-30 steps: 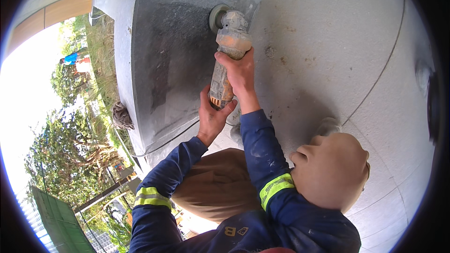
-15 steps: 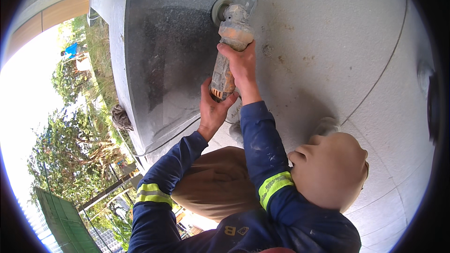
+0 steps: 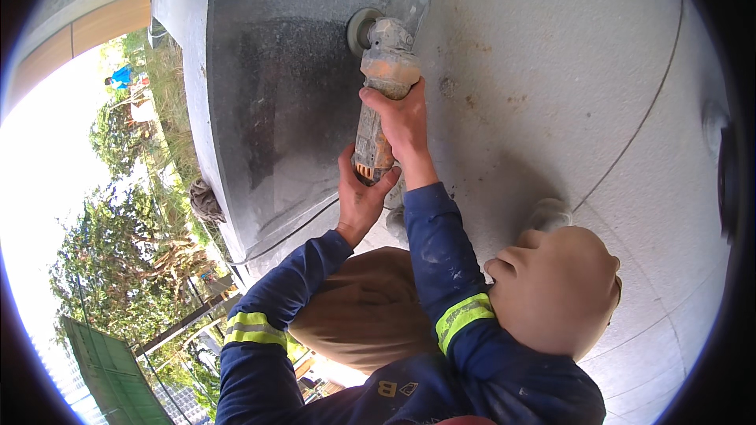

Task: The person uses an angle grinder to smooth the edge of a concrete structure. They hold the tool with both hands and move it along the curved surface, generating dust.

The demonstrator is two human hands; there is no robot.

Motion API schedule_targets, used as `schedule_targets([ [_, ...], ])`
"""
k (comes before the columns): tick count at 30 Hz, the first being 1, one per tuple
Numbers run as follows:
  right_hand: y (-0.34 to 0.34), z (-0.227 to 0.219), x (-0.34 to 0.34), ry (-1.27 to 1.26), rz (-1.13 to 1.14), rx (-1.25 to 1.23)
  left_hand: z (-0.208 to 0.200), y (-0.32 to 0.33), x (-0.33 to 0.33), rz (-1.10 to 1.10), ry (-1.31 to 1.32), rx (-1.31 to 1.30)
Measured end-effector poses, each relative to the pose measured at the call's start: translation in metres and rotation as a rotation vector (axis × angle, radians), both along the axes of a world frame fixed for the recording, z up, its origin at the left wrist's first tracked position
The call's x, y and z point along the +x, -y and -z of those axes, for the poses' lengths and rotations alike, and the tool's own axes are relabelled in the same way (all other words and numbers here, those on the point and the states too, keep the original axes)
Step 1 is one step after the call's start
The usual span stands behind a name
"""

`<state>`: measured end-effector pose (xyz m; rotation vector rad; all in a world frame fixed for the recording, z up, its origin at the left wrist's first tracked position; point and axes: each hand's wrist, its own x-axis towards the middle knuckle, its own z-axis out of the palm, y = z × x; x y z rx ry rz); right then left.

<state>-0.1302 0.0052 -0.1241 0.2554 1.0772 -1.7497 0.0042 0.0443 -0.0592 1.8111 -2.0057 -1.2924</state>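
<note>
A dusty orange and grey angle grinder (image 3: 373,132) is held between both my hands, its head pointing away from me. My right hand (image 3: 405,120) wraps the body just behind the gear head, thumb across the top. Lower down, my left hand (image 3: 362,197) grips the rear end by the orange vents. The round pale disc (image 3: 363,31) at the grinder's head lies against a grey stone-like slab (image 3: 307,94), near its far right part. A dark patch covers much of the slab around the disc. Whether the disc spins cannot be made out.
A dark cable (image 3: 295,230) runs along the slab's near edge. A crumpled grey cloth (image 3: 205,201) sits at the slab's left edge. Pale concrete floor (image 3: 551,94) spreads to the right. Beyond the left edge are plants (image 3: 126,244) and a green panel (image 3: 106,370).
The grinder and both hands have shifted slightly toward me and to the left. The disc has slid a little over the slab. My grip on the tool stays the same.
</note>
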Motion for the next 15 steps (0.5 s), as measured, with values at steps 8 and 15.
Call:
schedule_targets([
  [8, 0.007, 0.010, -0.013, 0.107, 0.065, -0.004, 0.001, 0.014, -0.014, 0.043, 0.149, -0.018],
  [15, 0.005, 0.005, -0.005, 0.091, 0.060, -0.062, 0.010, 0.012, 0.000, 0.073, -0.030, -0.084],
])
